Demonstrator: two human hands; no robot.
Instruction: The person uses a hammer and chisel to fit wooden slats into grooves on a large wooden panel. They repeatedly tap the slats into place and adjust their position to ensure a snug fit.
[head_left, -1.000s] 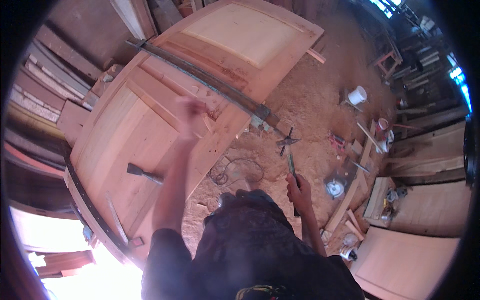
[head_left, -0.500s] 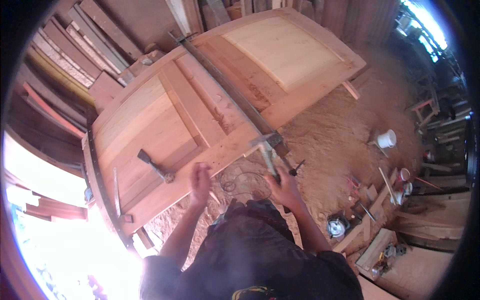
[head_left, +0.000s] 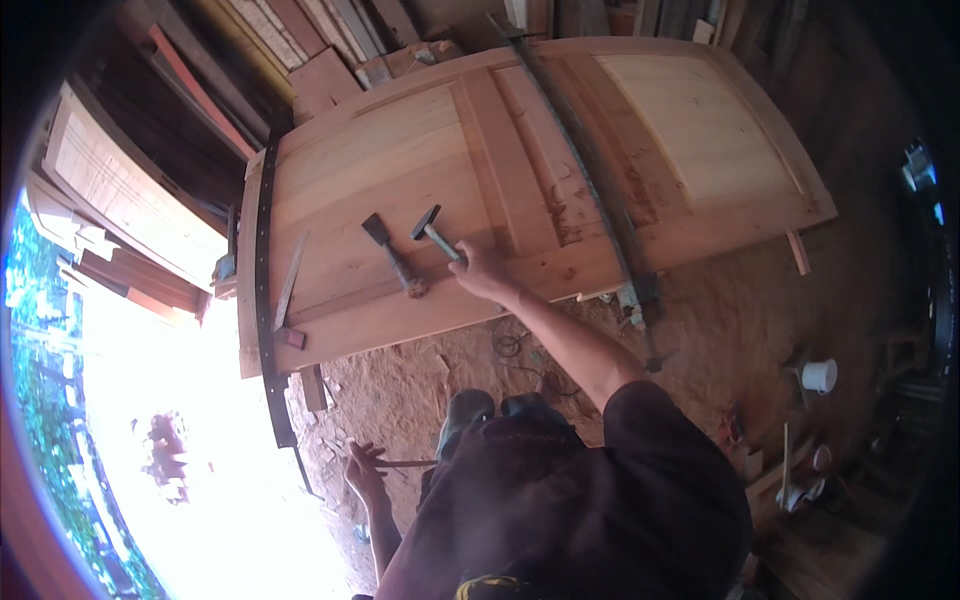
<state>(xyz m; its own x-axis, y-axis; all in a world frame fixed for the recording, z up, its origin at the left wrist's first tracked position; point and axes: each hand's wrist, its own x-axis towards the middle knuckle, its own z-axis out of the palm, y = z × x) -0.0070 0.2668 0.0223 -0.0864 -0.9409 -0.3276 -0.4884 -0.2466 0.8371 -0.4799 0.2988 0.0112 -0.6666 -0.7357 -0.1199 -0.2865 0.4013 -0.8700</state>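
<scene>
My right hand (head_left: 481,272) is closed round the handle of a hammer (head_left: 441,241), held over the large wooden panelled door (head_left: 380,330). Just left of the hammer, a broad-bladed chisel (head_left: 396,258) lies on the door with its blade pointing away from me. Lower left, off the near edge of the door, my left hand (head_left: 367,474) has its fingers bent round one end of a thin brown stick (head_left: 408,463). Across the door runs a long metal bar clamp (head_left: 590,175), its near end beyond the door's edge.
A dark metal bar (head_left: 266,250) crosses the door's left end, near a metal rule (head_left: 290,280) and a small reddish block (head_left: 292,338). Boards (head_left: 300,35) lean behind. A white bucket (head_left: 819,376) stands right on the dusty ground, and a coiled cable (head_left: 510,345) lies by my feet.
My right hand has moved left from beside the clamp's near end to over the door with the hammer. My left hand has dropped back toward my left side. The view has shifted left.
</scene>
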